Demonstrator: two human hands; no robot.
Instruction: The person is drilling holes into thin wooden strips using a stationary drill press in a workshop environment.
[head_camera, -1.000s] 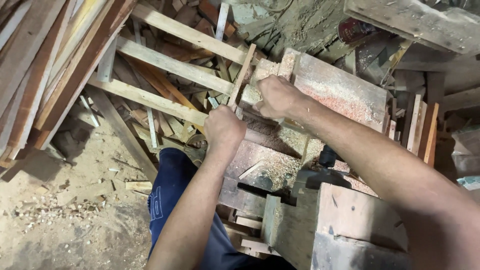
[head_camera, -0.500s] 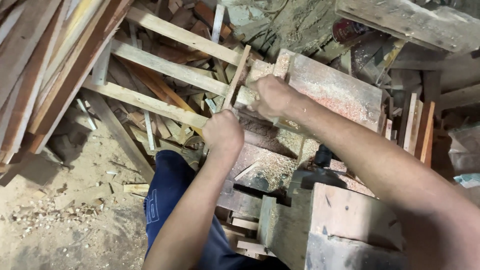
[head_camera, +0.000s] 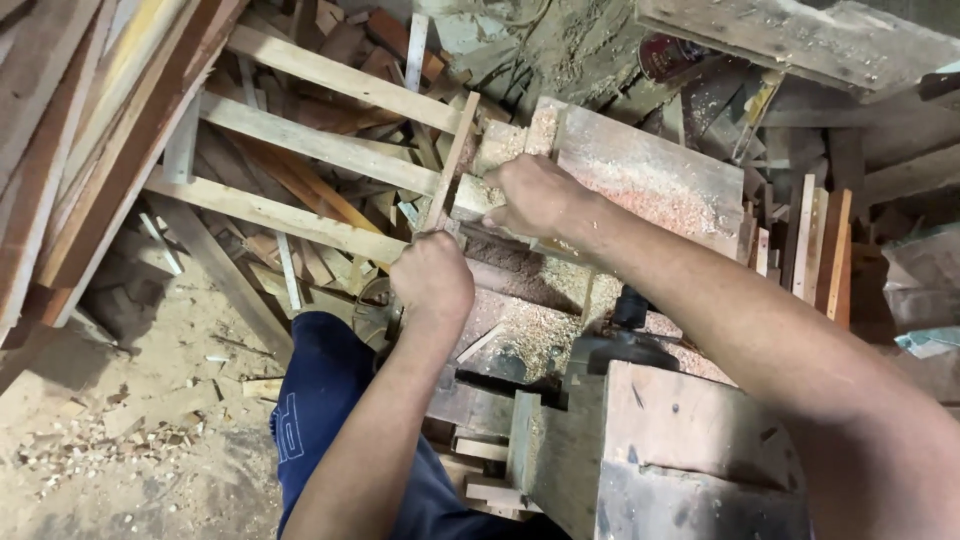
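- left hand (head_camera: 432, 278) fisted tight round thin wood strip (head_camera: 447, 165), low end; steadies it upright-tilted
- right hand (head_camera: 535, 195) clamps small wood block (head_camera: 478, 192) at strip's 3 o'clock, on sawdusty desk (head_camera: 650, 180); pinned against slip
- scrap slats (head_camera: 300, 140) at 10 o'clock

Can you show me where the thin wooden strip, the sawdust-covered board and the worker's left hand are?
thin wooden strip (head_camera: 452, 150), head view, middle of its length.
sawdust-covered board (head_camera: 650, 180), head view, its dusty top face.
left hand (head_camera: 432, 278), head view, back of the fist.
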